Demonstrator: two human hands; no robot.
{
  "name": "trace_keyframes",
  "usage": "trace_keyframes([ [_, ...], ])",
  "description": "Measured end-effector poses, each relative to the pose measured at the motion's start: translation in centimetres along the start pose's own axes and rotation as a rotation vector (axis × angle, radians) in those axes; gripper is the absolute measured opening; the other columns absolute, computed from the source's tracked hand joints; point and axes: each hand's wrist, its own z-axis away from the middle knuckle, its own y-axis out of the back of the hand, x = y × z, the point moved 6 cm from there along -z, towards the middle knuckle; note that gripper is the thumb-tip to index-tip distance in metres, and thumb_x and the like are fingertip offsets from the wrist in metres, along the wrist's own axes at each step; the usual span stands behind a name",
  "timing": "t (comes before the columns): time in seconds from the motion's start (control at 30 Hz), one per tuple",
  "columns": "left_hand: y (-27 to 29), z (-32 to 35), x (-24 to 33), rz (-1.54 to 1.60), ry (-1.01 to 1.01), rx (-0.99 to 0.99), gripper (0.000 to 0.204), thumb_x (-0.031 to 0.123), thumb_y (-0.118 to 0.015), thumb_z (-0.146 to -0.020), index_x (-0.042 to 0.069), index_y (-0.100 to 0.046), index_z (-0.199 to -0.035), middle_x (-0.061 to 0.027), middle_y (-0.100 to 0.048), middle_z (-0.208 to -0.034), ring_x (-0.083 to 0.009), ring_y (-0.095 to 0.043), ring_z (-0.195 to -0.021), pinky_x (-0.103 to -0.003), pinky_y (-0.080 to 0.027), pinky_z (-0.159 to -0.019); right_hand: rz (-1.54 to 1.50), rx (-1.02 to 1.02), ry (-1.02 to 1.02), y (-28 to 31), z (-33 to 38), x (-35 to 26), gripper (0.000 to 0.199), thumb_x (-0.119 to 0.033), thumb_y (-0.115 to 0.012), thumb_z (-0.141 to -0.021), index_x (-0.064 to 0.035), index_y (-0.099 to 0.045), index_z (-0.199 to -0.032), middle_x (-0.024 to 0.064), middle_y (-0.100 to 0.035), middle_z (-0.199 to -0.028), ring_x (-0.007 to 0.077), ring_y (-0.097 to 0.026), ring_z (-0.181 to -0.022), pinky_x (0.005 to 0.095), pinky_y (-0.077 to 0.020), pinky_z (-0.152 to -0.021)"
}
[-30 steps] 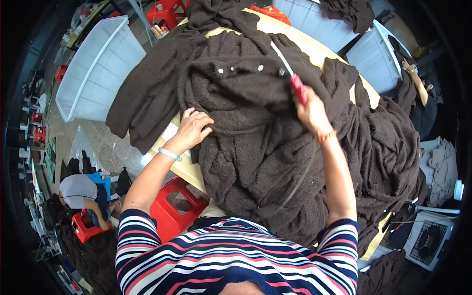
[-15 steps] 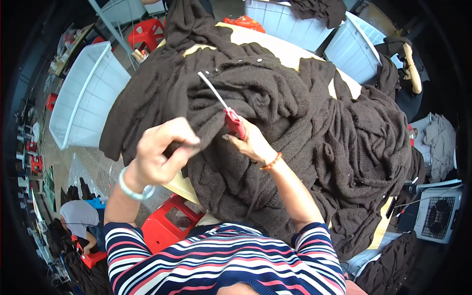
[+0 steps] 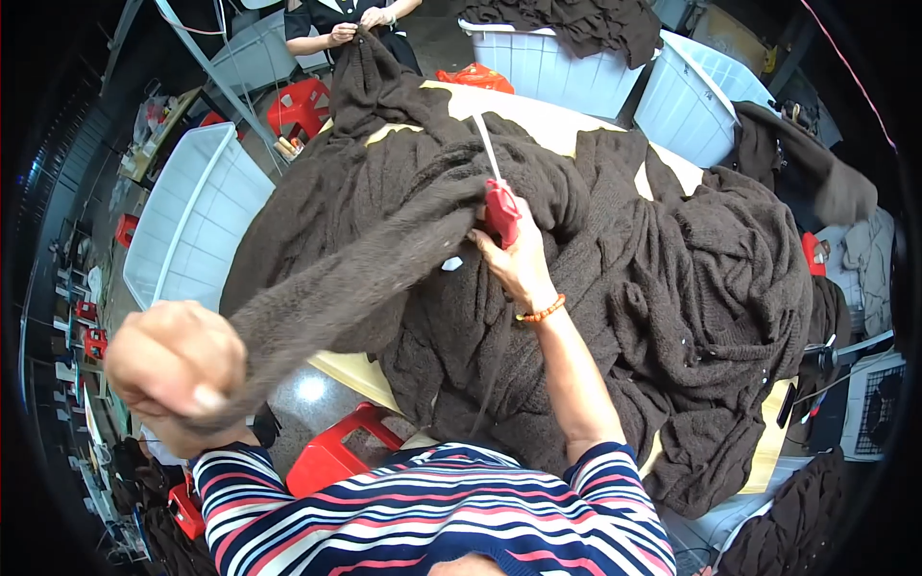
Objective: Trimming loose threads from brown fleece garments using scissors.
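Note:
My left hand (image 3: 182, 370), smeared by motion at the left, is closed around the end of a dark brown knit strip (image 3: 355, 274). The strip stretches taut from there toward my right hand. My right hand (image 3: 514, 254) holds red-handled scissors (image 3: 499, 206), their long narrow blade pointing away from me and slightly left. Beneath that hand lies a large heap of dark brown knit fabric (image 3: 634, 259). Whether the right fingers also pinch the strip is hidden. A small white tag-like piece (image 3: 451, 263) shows beside the right wrist.
The heap covers a pale yellow table (image 3: 360, 376). White bins stand at the left (image 3: 197, 221) and far side (image 3: 547, 77). A red stool (image 3: 341, 451) is close at my left. Across the table, a person's hands (image 3: 360, 24) hold the fabric. At right, brown cloth (image 3: 836, 187) hangs raised.
My left hand has swung left and toward me, drawing the brown strip out long. My right hand with the scissors has moved slightly right and away. The person across has come into view.

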Motion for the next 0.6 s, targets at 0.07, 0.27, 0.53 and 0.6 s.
trace_keyframes([
  [0.07,1.2,-0.1,1.7,-0.019,-0.06,-0.018,0.02,-0.002,-0.072,-0.08,0.001,-0.052,-0.084,-0.0053,-0.048,-0.069,-0.0058,-0.038,-0.04,-0.019,-0.028,-0.032,0.028,-0.163,-0.021,-0.1,0.2,-0.9,0.046,-0.007,-0.073,-0.08,-0.0006,-0.054,-0.121,0.0075,-0.062,-0.105,0.0158,-0.059,-0.1,0.0309,-0.0461,-0.094],
  [0.27,10.4,-1.5,0.9,-0.625,0.178,0.165,0.014,0.014,-0.057,-0.096,0.002,-0.054,-0.103,-0.0017,-0.051,-0.085,-0.0067,-0.05,-0.075,-0.021,-0.044,-0.069,0.025,-0.347,-0.195,7.5,1.7,-9.6,0.035,-0.008,-0.079,-0.076,-0.0021,-0.06,-0.104,-0.0018,-0.059,-0.087,0.0076,-0.054,-0.075,0.0251,-0.0464,-0.069],
  [0.53,16.2,2.3,-21.4,-1.203,0.29,0.241,0.011,0.015,-0.064,-0.089,0.004,-0.064,-0.091,-0.0073,-0.064,-0.089,-0.0208,-0.061,-0.082,-0.031,-0.049,-0.074,0.36,-0.288,-0.264,8.2,0.5,-4.8,0.028,-0.018,-0.076,-0.08,0.0008,-0.064,-0.097,0.0028,-0.059,-0.076,0.0106,-0.053,-0.069,0.0279,-0.0456,-0.064],
  [0.6,11.8,3.9,-26.6,-1.482,0.295,0.143,0.012,0.016,-0.063,-0.084,0.005,-0.064,-0.088,-0.0123,-0.064,-0.087,-0.0325,-0.062,-0.084,-0.041,-0.049,-0.075,0.273,-0.243,-0.448,7.9,1.7,2.3,0.025,-0.015,-0.077,-0.077,0.0001,-0.061,-0.087,0.0007,-0.06,-0.075,0.0095,-0.054,-0.071,0.0276,-0.0464,-0.067],
])
